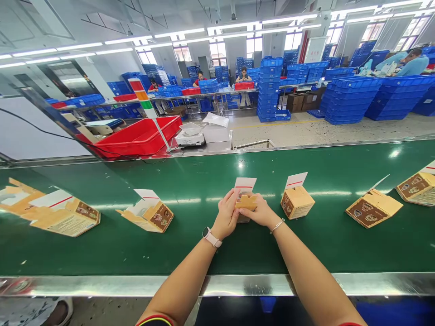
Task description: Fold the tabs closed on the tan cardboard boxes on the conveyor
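Note:
Both of my hands are closed round a small cardboard box (246,202) on the green conveyor belt. My left hand (227,212), with a watch on its wrist, grips the box's left side. On the other side my right hand (258,212), below a bracelet, has its thumb across the front. A tan notched flap faces me, and a white flap with a red line stands up behind it. The fingers hide much of the box. To the right sits a similar carton (297,202) with its white flap raised; another open carton (149,215) lies to the left.
More cartons stand on the belt (190,253), at the far left (68,213) and right (373,207). Beyond the belt are a red bin (136,138), a signal light (142,97) and a scale (190,138). Blue crates (270,90) and several people are farther back.

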Tool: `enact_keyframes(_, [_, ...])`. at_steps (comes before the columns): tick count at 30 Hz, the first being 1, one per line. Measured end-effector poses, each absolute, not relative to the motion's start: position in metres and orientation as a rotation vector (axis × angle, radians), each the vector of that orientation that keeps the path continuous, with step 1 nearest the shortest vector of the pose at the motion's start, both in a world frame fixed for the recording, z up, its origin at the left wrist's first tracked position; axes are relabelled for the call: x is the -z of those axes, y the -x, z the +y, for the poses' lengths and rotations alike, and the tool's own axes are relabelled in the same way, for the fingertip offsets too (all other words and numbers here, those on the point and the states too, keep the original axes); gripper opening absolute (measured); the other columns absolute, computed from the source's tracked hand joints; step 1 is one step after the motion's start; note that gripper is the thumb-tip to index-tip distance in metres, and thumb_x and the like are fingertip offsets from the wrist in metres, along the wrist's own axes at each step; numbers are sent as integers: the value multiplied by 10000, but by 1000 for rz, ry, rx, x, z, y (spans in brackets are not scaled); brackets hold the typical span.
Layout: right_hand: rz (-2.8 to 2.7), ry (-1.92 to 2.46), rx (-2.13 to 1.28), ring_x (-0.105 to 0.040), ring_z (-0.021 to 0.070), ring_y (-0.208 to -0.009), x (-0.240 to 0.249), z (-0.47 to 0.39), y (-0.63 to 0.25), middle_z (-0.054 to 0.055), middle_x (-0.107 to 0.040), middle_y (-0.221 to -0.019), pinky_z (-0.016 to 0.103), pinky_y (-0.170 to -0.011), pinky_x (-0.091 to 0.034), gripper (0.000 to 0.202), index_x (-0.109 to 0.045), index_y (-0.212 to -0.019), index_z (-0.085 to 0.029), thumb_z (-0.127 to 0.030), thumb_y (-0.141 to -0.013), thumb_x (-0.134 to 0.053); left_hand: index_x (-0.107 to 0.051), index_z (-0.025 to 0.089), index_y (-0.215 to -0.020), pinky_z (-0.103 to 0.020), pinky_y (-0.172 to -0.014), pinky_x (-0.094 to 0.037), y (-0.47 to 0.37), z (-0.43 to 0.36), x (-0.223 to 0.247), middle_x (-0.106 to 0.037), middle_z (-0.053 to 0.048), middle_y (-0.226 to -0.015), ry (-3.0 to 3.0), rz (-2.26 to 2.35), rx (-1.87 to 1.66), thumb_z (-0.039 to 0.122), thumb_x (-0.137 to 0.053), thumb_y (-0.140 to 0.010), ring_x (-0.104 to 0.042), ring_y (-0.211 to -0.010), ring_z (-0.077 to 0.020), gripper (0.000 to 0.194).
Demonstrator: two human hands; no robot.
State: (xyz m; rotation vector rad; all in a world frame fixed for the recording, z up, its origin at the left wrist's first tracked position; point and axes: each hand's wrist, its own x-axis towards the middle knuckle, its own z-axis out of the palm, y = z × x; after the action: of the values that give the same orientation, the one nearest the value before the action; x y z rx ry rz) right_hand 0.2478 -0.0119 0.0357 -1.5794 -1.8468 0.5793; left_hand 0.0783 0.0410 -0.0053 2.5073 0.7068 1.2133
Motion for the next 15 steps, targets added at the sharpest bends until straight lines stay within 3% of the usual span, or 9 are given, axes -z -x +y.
enact_keyframes(8, [-2063,1813,-544,-505,286,-1001,-69,-18,-241,61,-665,-1067,456,-850,-345,463,-671,-1071,-266,-610,-765,-627,-248,174,-1487,-493,-952,-352,-76,41,7,-431,-197,-1458,-2624,1020,-1025,451,-383,-921,-362,-1353,-353,644])
enact_keyframes(15, [-2016,1815,-541,-514,269,-960,-66,-23,-251,58,-661,-986,409,-809,-339,429,-699,-948,-263,-642,-820,-543,-186,163,-1496,-439,-965,-326,-78,33,19,-500,-222,-1389,-2725,816,-1228,313,-294,-968,-417,-1339,-291,560])
